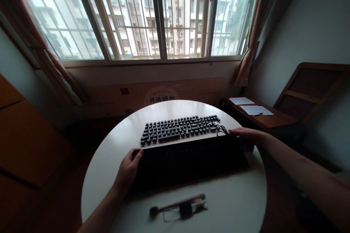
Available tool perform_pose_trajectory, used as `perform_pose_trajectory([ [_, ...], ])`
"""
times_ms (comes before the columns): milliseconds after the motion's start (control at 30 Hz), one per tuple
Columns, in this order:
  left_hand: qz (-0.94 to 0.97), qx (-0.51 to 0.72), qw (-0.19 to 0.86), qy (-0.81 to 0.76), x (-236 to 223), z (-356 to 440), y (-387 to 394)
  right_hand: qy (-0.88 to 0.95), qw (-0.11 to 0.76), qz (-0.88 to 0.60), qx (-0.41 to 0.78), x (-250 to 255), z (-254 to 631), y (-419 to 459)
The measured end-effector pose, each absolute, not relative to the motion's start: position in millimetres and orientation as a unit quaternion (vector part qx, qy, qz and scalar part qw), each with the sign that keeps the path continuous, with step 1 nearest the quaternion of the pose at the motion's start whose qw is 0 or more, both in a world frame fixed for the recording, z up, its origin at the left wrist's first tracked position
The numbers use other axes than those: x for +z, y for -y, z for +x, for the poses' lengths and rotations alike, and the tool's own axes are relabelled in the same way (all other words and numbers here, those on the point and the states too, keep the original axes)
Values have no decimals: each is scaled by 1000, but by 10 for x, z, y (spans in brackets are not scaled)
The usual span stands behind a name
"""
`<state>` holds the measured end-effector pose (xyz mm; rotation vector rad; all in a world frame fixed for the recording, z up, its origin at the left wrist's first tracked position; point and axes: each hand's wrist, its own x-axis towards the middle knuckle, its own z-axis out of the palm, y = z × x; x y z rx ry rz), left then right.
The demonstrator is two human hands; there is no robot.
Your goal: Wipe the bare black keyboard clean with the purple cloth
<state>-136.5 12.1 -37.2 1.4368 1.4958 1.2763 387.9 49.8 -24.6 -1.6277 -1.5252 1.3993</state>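
A black keyboard base (pixel 188 160) without keycaps lies on the round white table (pixel 115 145). My left hand (pixel 128 170) grips its left end, thumb over the upper corner. At the right end my right hand (pixel 246 134) holds the upper corner, fingers curled round the edge. Beyond the base, several black keycaps (pixel 179 128) are laid out in keyboard order on the table. A black cable (pixel 222 129) coils at the right end of the keycaps.
A small brush and a keycap puller (pixel 180 207) lie near the table's front edge. At right is a wooden side table (pixel 262 116) with papers (pixel 255 110) and a pen. A window (pixel 153 14) and curtains stand behind.
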Motion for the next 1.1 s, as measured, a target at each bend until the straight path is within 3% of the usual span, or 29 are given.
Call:
perform_pose_trajectory([
  [333, 632, 398, 219, -628, -397, -1390, -166, 601, 265, -597, 460, -436, 3985, -821],
  [600, 663, 302, 155, -667, -295, -1371, -114, 686, 206, -593, 369, -318, 3995, -926],
  [800, 679, 264, 131, -673, -301, -1372, -129, 720, 174, -582, 336, -321, 3932, -985],
  [1100, 697, 209, 120, -675, -335, -1396, -224, 729, 209, -589, 277, -314, 3912, -901],
])
